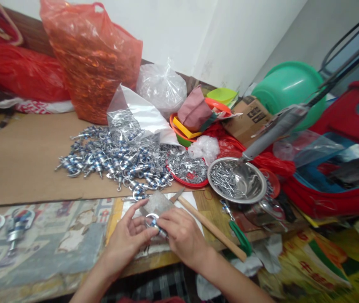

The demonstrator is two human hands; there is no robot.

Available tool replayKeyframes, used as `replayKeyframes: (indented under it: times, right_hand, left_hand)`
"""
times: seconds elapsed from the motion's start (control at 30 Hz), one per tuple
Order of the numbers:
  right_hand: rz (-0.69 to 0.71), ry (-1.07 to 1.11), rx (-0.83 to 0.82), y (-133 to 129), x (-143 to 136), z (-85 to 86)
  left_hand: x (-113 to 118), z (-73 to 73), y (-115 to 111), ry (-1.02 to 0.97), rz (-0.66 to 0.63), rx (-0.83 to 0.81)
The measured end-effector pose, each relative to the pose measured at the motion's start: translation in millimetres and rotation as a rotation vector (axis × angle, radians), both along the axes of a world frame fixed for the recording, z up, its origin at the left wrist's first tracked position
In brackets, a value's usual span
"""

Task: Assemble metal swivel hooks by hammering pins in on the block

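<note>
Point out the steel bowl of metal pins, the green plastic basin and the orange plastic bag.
Steel bowl of metal pins (251, 182): head view, bare inner wall.
Green plastic basin (288, 90): head view, outer side.
Orange plastic bag (94, 63): head view, middle of front.

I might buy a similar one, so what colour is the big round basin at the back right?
Green, clearest in the head view.

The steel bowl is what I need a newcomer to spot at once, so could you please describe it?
Find the big green basin at the back right, then follow the grey handle in front of it down. The steel bowl sits at its lower end; its shiny silver rim sets it apart from the red-rimmed dish beside it.
</note>
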State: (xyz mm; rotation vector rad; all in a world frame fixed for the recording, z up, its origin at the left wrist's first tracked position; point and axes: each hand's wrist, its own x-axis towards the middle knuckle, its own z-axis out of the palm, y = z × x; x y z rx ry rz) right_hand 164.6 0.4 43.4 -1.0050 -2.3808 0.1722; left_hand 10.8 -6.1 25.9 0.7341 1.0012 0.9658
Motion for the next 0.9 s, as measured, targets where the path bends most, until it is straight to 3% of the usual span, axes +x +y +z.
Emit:
replayKeyframes:
  times: [0.17, 0.43, 0.77, 0.9]
  right_hand:
    - [-0.088, -0.124, 0.006, -13, 0, -1.1]
    - [-0.178, -0.127, -0.073, -27, 0, -3.6]
    - [-0.219, -0.193, -0.073, -26, -6, -1.4]
    - [-0.182, -0.069, -0.117, -23, 0, -1.3]
  left_hand:
    - [-1, -0.4, 0, -0.01, 0.0, 0.001]
    - [-2, -3.7, -1, 0.006, -0.005, 0.013]
    - [0, -1.1, 0, 0.03, -0.015, 0.008]
    - [-1, 0.8, 0, 0.046, -0.008, 0.001]
